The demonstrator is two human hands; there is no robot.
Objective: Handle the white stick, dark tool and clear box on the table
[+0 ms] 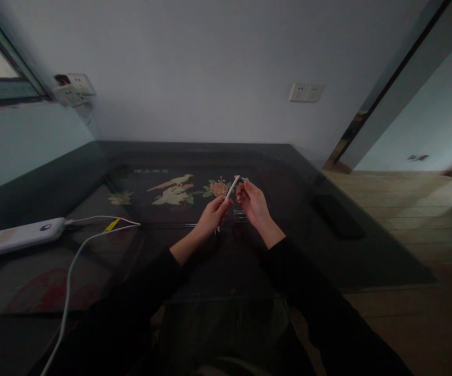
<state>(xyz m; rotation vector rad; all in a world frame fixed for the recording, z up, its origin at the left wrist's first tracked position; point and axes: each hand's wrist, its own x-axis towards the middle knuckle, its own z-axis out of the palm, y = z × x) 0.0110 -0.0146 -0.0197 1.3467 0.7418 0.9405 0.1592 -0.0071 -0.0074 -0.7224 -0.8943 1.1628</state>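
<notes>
My left hand (211,215) is closed around a slim white stick (232,189), which slants up and to the right. A short pale end pokes out below that hand. My right hand (254,203) is at the stick's upper end, fingers curled in a pinch. Between its thumb and fingertip is a small dark piece with a teal tint (242,179), touching or very near the stick's tip; its kind is too small to make out. Under the hands, partly covered by the right one, a small shiny clear-looking object (240,215) lies on the dark glossy table (226,266).
At the left lies a white power bank (22,236) with a white cable (69,282) running toward me, a yellow tag (112,225) on it. A dark flat phone-like object (337,216) rests on the right. Wall sockets (306,92) are behind the table.
</notes>
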